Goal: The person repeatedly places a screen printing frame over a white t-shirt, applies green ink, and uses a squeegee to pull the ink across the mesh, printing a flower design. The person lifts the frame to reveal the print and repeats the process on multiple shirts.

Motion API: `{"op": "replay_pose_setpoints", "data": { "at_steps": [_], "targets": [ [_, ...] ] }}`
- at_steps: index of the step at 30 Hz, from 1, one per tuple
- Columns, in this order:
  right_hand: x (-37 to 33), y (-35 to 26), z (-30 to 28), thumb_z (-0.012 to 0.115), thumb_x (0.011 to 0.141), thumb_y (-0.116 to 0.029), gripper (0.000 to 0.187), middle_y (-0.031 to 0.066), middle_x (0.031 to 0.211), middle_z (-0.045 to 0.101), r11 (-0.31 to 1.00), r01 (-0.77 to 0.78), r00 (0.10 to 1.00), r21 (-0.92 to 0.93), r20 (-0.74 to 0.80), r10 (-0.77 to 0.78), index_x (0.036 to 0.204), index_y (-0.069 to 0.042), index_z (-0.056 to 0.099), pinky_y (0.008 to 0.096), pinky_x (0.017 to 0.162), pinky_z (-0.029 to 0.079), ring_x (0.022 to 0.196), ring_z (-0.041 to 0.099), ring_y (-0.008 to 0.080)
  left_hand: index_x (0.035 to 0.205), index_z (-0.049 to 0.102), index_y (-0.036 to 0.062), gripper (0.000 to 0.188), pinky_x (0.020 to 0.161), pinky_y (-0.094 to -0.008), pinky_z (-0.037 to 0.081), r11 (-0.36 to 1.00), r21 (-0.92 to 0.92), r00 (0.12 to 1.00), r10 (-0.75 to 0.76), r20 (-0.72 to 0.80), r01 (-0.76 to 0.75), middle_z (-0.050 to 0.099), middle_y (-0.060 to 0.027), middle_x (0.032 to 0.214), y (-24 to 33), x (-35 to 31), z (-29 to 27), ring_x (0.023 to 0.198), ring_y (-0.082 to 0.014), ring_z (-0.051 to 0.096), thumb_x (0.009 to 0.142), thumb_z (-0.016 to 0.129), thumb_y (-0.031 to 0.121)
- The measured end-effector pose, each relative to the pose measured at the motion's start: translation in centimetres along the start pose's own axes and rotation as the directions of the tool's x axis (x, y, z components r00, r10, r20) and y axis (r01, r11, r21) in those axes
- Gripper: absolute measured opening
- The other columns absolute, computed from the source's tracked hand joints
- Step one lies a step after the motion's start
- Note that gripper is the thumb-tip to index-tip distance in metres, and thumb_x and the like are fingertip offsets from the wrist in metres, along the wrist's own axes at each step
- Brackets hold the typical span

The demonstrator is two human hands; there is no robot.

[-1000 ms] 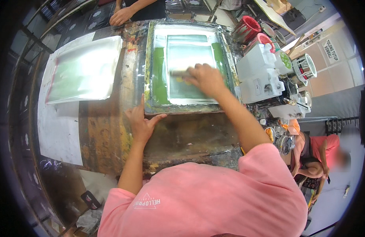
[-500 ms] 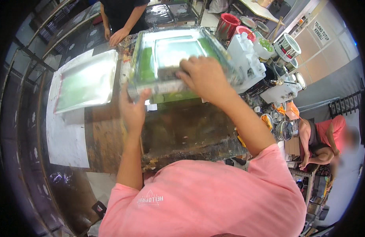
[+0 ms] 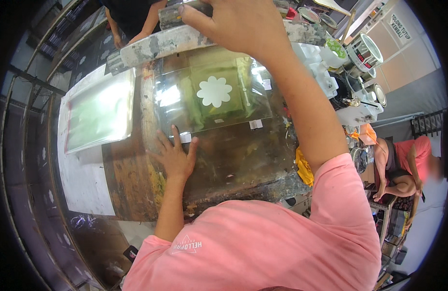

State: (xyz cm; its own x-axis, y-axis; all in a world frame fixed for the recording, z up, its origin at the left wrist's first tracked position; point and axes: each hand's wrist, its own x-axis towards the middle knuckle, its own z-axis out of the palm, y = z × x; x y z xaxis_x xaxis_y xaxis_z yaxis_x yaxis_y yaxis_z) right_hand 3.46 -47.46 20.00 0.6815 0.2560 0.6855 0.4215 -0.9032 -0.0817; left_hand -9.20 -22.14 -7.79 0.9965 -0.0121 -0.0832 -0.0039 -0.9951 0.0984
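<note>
A paint-crusted screen-printing frame (image 3: 158, 47) is tilted up at the far side of the table, its near edge raised. My right hand (image 3: 243, 24) is at that raised edge, closed around a worn squeegee (image 3: 171, 17); its fingers are partly cut off by the top of the picture. Beneath the frame lies a clear plastic sheet (image 3: 178, 114) with a white flower shape (image 3: 214, 91) on it. My left hand (image 3: 178, 157) rests with fingers spread on the table, fingertips beside a small white tab (image 3: 185, 138) at the sheet's near left corner.
A stack of clear sheets (image 3: 100, 114) lies on white paper to the left. Paint tins (image 3: 364, 51) and a white jug (image 3: 313, 58) crowd the right side. A yellow cloth (image 3: 304, 167) hangs at the table's right edge. One person stands across the table; another sits at right.
The screen frame has swung up from the table, uncovering the sheet with the white flower. My right hand rose with the squeegee. My left hand left the frame's edge and came down onto the table.
</note>
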Motion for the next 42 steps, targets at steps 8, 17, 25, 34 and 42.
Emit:
{"op": "replay_pose_setpoints", "data": {
  "at_steps": [8, 17, 25, 34, 42],
  "targets": [
    [0.1, 0.3, 0.2, 0.058, 0.096, -0.049, 0.053, 0.0214, 0.080, 0.074, 1.000, 0.015, 0.999, -0.023, -0.040, -0.016, 0.082, -0.001, 0.076, 0.0520, 0.082, 0.049, 0.081, 0.073, 0.0387, 0.152, 0.048, -0.0122, 0.081, 0.105, -0.0451, 0.050, 0.650, -0.734, 0.966, -0.001, -0.258, -0.196, 0.055, -0.0309, 0.152, 2.7, 2.6, -4.6, 0.124, -0.0369, 0.066, 0.098, 0.075, 0.042],
    [0.6, 0.6, 0.4, 0.060, 0.096, -0.048, 0.051, 0.0204, 0.080, 0.074, 0.999, 0.048, 0.997, -0.025, -0.064, -0.050, 0.083, -0.001, 0.076, 0.0535, 0.083, 0.050, 0.081, 0.072, 0.0400, 0.147, 0.055, -0.0096, 0.061, 0.077, -0.0299, 0.056, 0.568, -0.792, 0.912, -0.164, -0.376, -0.224, 0.077, -0.0186, 0.117, 2.2, 6.8, -11.4, 0.087, -0.0190, 0.073, 0.091, 0.074, 0.006],
    [1.0, -0.4, -0.4, 0.065, 0.093, -0.047, 0.050, 0.0206, 0.073, 0.069, 0.999, -0.029, 0.999, 0.025, -0.018, 0.030, 0.074, -0.001, 0.070, 0.0516, 0.074, 0.052, 0.074, 0.070, 0.0406, 0.150, 0.048, -0.0137, 0.066, 0.082, -0.0286, 0.058, 0.443, -0.860, 0.821, -0.371, -0.433, -0.254, 0.063, -0.0214, 0.146, -14.1, 8.6, -11.2, 0.096, -0.0183, 0.074, 0.088, 0.069, -0.003],
    [0.7, -0.3, 0.2, 0.061, 0.101, -0.053, 0.051, 0.0180, 0.089, 0.071, 0.998, -0.030, 1.000, -0.060, -0.003, 0.030, 0.101, -0.004, 0.073, 0.0463, 0.083, 0.047, 0.084, 0.065, 0.0406, 0.150, 0.054, -0.0063, 0.070, 0.108, -0.0414, 0.050, 0.828, -0.561, 0.703, -0.410, -0.581, 0.019, 0.059, -0.0290, 0.149, -28.4, 15.2, -10.1, 0.127, -0.0358, 0.065, 0.089, 0.078, 0.020],
    [-0.1, 0.1, 0.7, 0.061, 0.102, -0.050, 0.049, 0.0190, 0.087, 0.069, 0.997, -0.012, 1.000, -0.075, 0.015, 0.013, 0.097, -0.003, 0.071, 0.0475, 0.080, 0.046, 0.084, 0.064, 0.0418, 0.159, 0.050, 0.0084, 0.063, 0.128, -0.0681, 0.012, 0.999, -0.043, 0.934, -0.041, -0.356, 0.027, 0.040, -0.0188, 0.169, -19.1, 7.3, -8.1, 0.158, -0.0387, 0.033, 0.108, 0.056, 0.046]
  ]
}}
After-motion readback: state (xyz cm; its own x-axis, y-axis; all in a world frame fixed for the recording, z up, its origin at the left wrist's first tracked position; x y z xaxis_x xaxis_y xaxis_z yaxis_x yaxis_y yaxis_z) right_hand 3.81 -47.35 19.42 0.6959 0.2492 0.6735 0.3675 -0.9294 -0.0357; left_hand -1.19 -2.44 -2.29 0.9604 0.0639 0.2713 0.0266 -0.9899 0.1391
